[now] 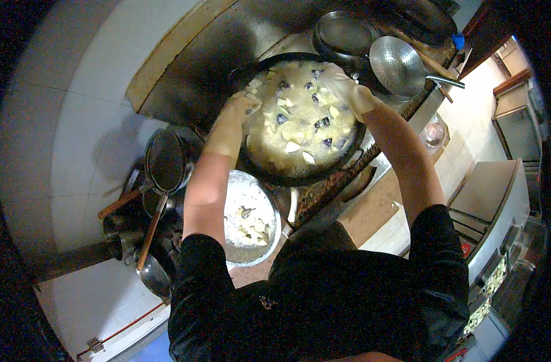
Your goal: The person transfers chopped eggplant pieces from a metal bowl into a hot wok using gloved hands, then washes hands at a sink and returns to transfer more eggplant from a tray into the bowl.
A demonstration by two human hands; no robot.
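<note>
Both hands wear thin translucent gloves and are over a large dark wok of foaming oil. Pale chunks and dark purple-skinned pieces, apparently eggplant, float in the foam. My left hand is at the wok's left side with fingers curled, and a few pale pieces show just beyond it. Whether it holds any is hidden. At the upper right, my right hand reaches over the foam, its fingertips blurred and its palm turned away. Below my left forearm, a metal bowl coated in white powder or batter contains several cut pieces.
A perforated metal skimmer and a round dark pan lie beyond the wok to the right. On the left are a wood-handled strainer and a metal ladle. Trays of cut pieces stand at the lower right.
</note>
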